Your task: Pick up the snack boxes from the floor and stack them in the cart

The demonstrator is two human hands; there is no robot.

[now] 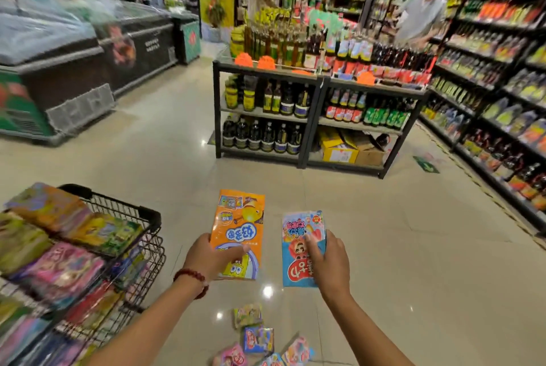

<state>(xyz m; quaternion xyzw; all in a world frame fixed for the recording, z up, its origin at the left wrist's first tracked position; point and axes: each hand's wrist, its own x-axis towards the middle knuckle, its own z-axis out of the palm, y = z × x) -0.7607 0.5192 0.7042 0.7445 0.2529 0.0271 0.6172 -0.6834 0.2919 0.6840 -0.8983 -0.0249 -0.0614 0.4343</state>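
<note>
A few snack boxes (258, 336) lie on the floor right of the cart (147, 217). The left hand (206, 256), nearer the cart, grips an orange box (239, 226); the right hand (328, 262) grips a blue box (295, 247). Both boxes point lengthwise away.

cart (139, 215) left (boxes (257, 336) on floor (384, 247))

**Colours in the aisle**

Box in left hand (206, 256): orange box (239, 232), yellow cartoon figs, blue script. Box in right hand (328, 262): blue box (298, 250) w/ pink-red lettering, cartoon face. Red bead bracelet (190, 277) on left wrist. Left of hands: black wire cart (141, 217), packs in it pink, yellow, green. Below hands, floor packs (257, 336) pink, blue, green on glossy beige floor (413, 247).
</note>
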